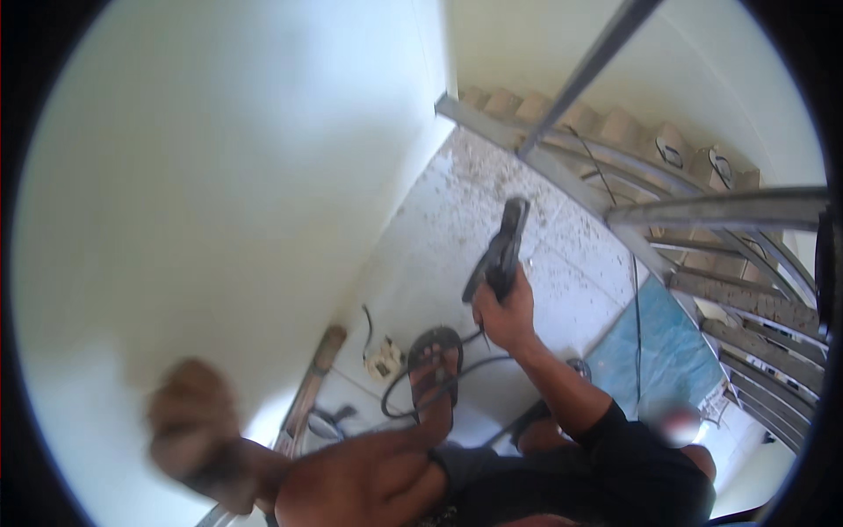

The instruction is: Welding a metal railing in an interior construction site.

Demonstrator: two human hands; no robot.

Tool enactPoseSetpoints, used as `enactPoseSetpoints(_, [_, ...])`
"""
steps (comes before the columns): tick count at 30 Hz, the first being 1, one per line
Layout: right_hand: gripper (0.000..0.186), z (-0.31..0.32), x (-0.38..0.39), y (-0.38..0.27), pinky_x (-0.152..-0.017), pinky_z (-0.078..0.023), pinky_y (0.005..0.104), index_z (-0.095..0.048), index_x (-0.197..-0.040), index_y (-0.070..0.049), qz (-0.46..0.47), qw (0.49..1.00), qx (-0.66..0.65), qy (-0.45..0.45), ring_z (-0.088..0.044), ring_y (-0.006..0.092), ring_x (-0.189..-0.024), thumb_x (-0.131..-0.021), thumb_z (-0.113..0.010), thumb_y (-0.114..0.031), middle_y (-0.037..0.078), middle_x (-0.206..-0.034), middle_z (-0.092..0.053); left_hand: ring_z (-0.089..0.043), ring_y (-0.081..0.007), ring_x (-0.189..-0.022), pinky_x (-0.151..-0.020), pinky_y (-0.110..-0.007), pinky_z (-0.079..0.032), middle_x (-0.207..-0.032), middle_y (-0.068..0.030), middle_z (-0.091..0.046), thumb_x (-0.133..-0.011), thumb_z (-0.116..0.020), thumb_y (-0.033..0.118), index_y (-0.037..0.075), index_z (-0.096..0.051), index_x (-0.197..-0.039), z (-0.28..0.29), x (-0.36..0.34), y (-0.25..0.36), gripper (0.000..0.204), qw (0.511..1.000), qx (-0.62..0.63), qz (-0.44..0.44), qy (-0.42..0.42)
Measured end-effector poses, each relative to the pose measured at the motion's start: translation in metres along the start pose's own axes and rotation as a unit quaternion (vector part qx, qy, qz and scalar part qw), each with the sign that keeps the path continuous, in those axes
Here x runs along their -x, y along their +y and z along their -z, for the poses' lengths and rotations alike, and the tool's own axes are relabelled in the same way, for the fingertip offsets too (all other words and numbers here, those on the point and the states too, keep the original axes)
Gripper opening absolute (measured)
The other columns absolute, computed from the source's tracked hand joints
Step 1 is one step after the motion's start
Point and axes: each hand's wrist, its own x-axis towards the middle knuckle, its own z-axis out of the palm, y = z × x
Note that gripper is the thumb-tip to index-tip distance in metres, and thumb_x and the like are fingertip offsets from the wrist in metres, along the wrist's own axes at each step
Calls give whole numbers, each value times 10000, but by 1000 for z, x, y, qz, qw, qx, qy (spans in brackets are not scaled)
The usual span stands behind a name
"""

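My right hand [505, 312] grips a dark power tool [500, 246], held out above the tiled floor [492, 167], with a black cord [399, 413] looping below it. My left hand [193, 417] is raised at the lower left near the white wall [176, 220]; motion smears its fingers, so I cannot tell whether it holds anything. My sandalled foot [435, 369] is beneath the cord, beside a cream electrical socket block [385, 360] and a worn length of wood [312, 378].
A metal railing [711, 211] runs along the right, with upright and slanted bars. Beyond it curved beige steps [619, 127] descend, with sandals [669, 145] on them. A teal sheet [659, 334] lies by the railing. Scattered debris covers part of the floor.
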Motion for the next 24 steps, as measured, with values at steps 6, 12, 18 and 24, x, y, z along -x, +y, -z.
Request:
enactPoseSetpoints(6, [178, 10, 6, 9, -445, -410, 252, -459, -958, -20, -43, 999, 8, 27, -508, 52, -520, -824, -577, -16, 5, -602, -532, -603, -182, -754, -705, -291, -476, -842, -132, -654, -761, -691, 157, -39, -654, -1039, -23, 138, -42, 342, 702, 282, 633, -167])
enactPoseSetpoints(12, [223, 0, -21, 18, -468, -421, 273, -466, -925, -20, 10, 994, 96, 50, -532, 89, -511, -782, -637, -34, 38, -578, -538, -594, -130, -751, -718, -284, -477, -775, -70, -641, -810, -677, 303, -23, -669, -961, -49, 217, -43, 360, 576, 223, 736, -276])
enactPoseSetpoints(18, [228, -29, -67, -4, -475, -436, 353, -444, -917, -25, 87, 980, 157, 81, -578, 221, -498, -789, -628, -73, 103, -581, -538, -487, -95, -546, -501, -283, -392, -596, -72, -570, -758, -738, 154, -31, -618, -906, -65, 229, -56, 266, 777, -121, 602, -141])
enactPoseSetpoints(24, [254, -43, -92, 6, -495, -444, 401, -455, -973, -17, 83, 979, 161, 97, -590, 350, -541, -787, -614, -87, 165, -609, -561, -524, -106, -617, -550, -279, -402, -672, -61, -581, -855, -629, 133, -26, -585, -1006, -90, 220, -63, 223, 740, 21, 658, -138])
